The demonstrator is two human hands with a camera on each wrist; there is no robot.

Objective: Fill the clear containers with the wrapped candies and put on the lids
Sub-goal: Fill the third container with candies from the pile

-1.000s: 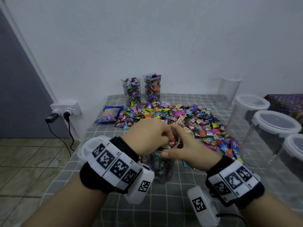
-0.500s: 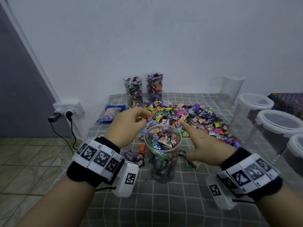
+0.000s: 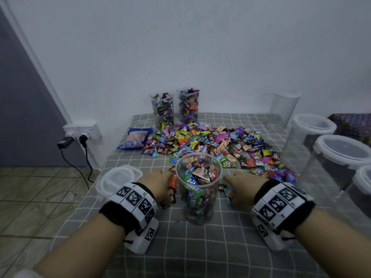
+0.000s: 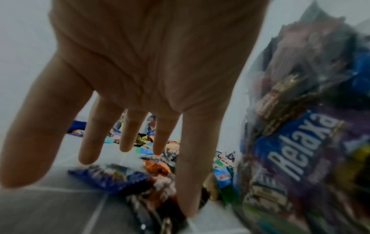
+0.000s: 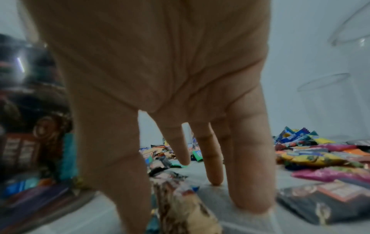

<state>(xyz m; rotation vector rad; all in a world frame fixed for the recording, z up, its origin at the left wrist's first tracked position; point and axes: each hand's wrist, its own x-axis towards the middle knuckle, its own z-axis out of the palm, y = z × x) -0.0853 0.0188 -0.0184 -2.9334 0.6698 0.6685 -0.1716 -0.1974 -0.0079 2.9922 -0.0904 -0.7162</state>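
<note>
Fingers point(image 4: 128, 134) spread downward over loose candies point(image 4: 112, 175) (both hands)

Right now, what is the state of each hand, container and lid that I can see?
Left hand: open, fingers spread over loose candies.
Right hand: open, fingers down on the cloth.
Front container: upright, full, no lid.
Loose lid: lying flat at the left.
Two back containers: full, uncovered.
Far right container: empty, no lid.
Lidded containers: empty.
</note>
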